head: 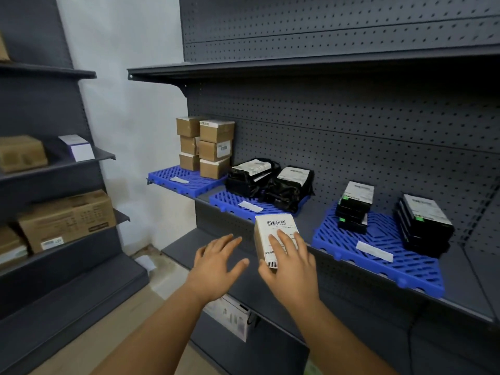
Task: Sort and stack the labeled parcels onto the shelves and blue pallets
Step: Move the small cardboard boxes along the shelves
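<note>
A: Where is the parcel now?

B: Low in the middle of the frame. The right hand (290,262) holds a small brown labelled parcel (273,236) in front of the shelf edge (378,277), fingers spread over its white barcode label and thumb curled under the near corner. The left hand (216,263) is just beside it, fingers straight and loose, holding nothing.

A: And where should it go?

B: My guess is the left blue pallet (186,180), centre left of the frame, where two stacks of brown boxes (208,146) already stand against the pegboard. The black bags (270,182) on the middle pallet (238,203) and the black flat packs (354,204) on the right pallet (378,244) are different goods.

A: What could go wrong?

B: One hand carries it from the top and one corner, so a quick swing to the left might let it tip out of the grip; bringing the free hand underneath would steady it. The brown stacks look three high and not quite squared, so setting a fourth on top with a nudge could push a column over. Starting a new column on the bare front of that pallet looks safer, though a paper slip (178,180) lies there and could get covered.

A: Anything else?

B: Sorting by sight alone is risky; I cannot read the label from here.
</note>
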{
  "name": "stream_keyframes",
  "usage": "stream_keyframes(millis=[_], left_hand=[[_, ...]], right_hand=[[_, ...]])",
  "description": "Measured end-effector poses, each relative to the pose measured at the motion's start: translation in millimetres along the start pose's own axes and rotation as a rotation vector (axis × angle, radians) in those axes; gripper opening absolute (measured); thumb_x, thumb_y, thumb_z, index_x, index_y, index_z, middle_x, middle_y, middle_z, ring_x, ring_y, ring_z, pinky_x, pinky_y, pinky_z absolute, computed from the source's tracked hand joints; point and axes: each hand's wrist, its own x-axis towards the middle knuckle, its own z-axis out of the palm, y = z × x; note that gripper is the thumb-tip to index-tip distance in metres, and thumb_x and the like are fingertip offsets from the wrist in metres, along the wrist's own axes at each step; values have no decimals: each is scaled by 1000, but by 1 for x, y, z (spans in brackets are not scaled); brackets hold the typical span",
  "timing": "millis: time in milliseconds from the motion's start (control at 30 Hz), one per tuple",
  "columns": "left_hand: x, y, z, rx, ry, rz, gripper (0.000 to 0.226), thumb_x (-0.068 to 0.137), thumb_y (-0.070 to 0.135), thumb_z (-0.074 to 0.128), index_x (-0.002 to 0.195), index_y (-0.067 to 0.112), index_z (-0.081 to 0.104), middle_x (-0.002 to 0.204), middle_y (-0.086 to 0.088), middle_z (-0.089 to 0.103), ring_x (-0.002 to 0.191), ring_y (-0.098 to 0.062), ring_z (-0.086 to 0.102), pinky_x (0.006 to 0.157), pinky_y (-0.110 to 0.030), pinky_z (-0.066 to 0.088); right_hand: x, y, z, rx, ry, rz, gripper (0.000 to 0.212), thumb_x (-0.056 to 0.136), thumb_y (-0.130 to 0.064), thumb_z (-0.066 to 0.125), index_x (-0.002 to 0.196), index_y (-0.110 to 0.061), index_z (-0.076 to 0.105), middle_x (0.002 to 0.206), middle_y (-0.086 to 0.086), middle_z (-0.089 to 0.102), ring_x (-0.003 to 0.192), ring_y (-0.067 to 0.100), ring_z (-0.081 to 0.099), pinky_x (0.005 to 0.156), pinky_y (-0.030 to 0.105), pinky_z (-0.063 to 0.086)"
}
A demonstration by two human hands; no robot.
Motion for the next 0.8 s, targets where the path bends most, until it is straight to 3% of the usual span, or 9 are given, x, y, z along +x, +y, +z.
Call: stream_keyframes(millis=[167, 333, 533, 800], left_hand=[[34, -50, -38, -43, 35, 71, 80, 76, 77, 18, 147, 40, 29, 156, 13, 24, 143, -9, 18, 117, -43, 13], [58, -90, -61, -26, 48, 66, 60, 93, 63, 38, 147, 39, 28, 156, 13, 23, 143, -8, 17, 118, -43, 11], [93, -138, -66, 2, 51, 34, 60, 93, 63, 36, 148, 39, 27, 157, 12, 24, 143, -9, 19, 116, -41, 11], [178, -166, -107, 39, 92, 39, 61, 94, 61, 38, 149, 38, 24, 158, 11, 22, 145, -11, 17, 119, -42, 10]], right_hand=[[39, -53, 7, -8, 30, 41, 61, 80, -55, 45, 132, -24, 57, 143, -4, 49, 136, 30, 38, 89, 51, 46], [78, -91, 19, -4, 17, 48, 62, 82, -54, 45, 136, -24, 52, 148, -3, 44, 140, 30, 30, 95, 52, 42], [122, -120, 55, 14, 5, 38, 63, 82, -54, 43, 137, -25, 52, 148, -4, 43, 141, 29, 29, 97, 52, 39], [205, -147, 93, 39, 115, 47, 58, 77, -53, 50, 126, -24, 61, 138, -2, 54, 130, 31, 43, 83, 48, 48]])
